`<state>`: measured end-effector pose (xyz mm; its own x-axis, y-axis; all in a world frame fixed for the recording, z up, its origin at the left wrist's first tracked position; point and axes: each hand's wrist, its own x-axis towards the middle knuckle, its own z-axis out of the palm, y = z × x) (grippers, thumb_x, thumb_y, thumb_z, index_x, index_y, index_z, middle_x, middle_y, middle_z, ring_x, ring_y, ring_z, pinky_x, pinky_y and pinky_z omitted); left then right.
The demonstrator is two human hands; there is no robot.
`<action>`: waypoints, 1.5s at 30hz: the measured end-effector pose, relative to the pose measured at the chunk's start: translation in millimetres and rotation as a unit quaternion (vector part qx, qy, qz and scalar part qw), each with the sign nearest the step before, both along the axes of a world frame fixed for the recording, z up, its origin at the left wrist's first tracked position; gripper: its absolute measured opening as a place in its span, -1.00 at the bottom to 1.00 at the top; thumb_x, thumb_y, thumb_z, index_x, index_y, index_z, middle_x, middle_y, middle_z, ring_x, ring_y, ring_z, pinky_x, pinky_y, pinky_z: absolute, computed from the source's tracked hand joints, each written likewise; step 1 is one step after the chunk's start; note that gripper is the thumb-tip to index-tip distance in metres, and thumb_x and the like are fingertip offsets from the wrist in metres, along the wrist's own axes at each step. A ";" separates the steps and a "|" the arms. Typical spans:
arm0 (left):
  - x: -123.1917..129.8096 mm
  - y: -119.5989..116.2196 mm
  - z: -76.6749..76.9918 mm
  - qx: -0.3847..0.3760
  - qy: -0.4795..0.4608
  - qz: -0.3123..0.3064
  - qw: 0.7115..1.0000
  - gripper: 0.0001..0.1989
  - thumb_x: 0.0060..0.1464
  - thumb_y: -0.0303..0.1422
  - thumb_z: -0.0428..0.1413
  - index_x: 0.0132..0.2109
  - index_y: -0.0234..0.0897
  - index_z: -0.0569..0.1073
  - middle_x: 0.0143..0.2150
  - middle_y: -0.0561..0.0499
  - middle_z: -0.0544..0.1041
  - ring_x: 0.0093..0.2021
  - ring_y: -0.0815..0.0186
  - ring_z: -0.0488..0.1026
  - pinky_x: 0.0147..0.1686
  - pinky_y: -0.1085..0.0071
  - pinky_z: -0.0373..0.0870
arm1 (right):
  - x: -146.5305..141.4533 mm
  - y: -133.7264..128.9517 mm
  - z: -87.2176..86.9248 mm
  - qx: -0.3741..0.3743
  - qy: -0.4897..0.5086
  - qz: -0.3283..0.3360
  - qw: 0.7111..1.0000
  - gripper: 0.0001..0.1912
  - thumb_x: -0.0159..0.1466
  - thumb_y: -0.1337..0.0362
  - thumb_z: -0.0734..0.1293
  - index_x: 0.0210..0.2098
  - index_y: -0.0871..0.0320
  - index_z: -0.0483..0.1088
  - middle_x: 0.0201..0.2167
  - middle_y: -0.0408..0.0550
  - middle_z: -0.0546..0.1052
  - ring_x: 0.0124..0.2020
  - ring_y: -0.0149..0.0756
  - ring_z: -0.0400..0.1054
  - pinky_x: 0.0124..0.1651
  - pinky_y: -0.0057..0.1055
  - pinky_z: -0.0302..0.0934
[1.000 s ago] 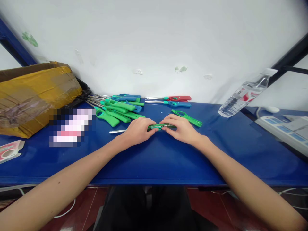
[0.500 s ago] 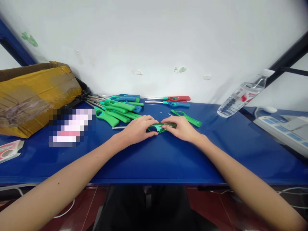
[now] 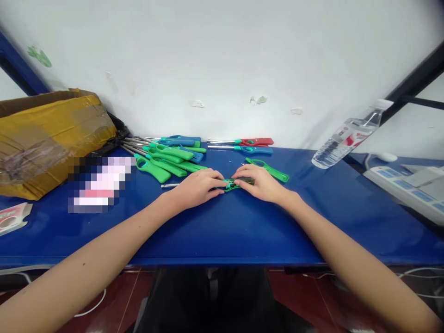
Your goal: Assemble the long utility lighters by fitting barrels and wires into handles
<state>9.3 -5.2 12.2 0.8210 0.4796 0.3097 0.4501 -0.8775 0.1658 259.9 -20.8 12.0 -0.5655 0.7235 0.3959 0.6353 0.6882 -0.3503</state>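
Blue table (image 3: 222, 231) beneath the held lighter (image 3: 229, 186); white wall (image 3: 222, 55); red tiled floor (image 3: 300, 293).

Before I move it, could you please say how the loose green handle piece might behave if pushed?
The loose green handle piece looks thin and open, so probably light. Lying flat, it seems unlikely to roll. It may slide easily on the glossy blue table.

Green lighter (image 3: 229, 186) partly hidden by fingers (image 3: 215, 175); cardboard box (image 3: 55, 143) cut off at left edge.
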 end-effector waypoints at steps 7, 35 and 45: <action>0.6 -1.1 0.3 0.013 0.005 -0.004 1.000 -0.73 0.29 -0.39 0.09 0.09 -0.17 0.54 0.11 -0.09 0.52 0.05 0.16 0.47 0.09 0.24 0.35 | 8.1 2.8 1.5 0.004 -0.006 0.054 0.999 -0.86 0.30 0.26 0.38 -0.21 0.07 0.60 -0.16 -0.02 0.59 -0.15 -0.21 0.47 -0.01 -0.20 0.35; -3.5 -0.1 0.1 0.000 -0.002 0.024 1.000 -0.73 0.26 -0.34 0.13 0.08 -0.27 0.50 0.07 -0.11 0.51 0.02 0.14 0.48 0.03 0.25 0.41 | 14.8 -0.5 13.9 -0.021 -0.041 0.018 0.999 -0.87 0.25 0.22 0.42 -0.21 0.07 0.57 -0.03 0.01 0.54 -0.02 -0.13 0.45 0.02 -0.18 0.34; -3.5 0.6 -1.5 0.008 -0.003 0.021 1.000 -0.72 0.25 -0.35 0.13 0.08 -0.28 0.50 0.07 -0.12 0.51 0.01 0.14 0.47 0.01 0.25 0.41 | 15.9 0.5 12.9 -0.019 -0.058 0.028 0.998 -0.85 0.25 0.27 0.42 -0.19 0.04 0.62 -0.03 0.01 0.55 -0.03 -0.12 0.44 0.00 -0.15 0.36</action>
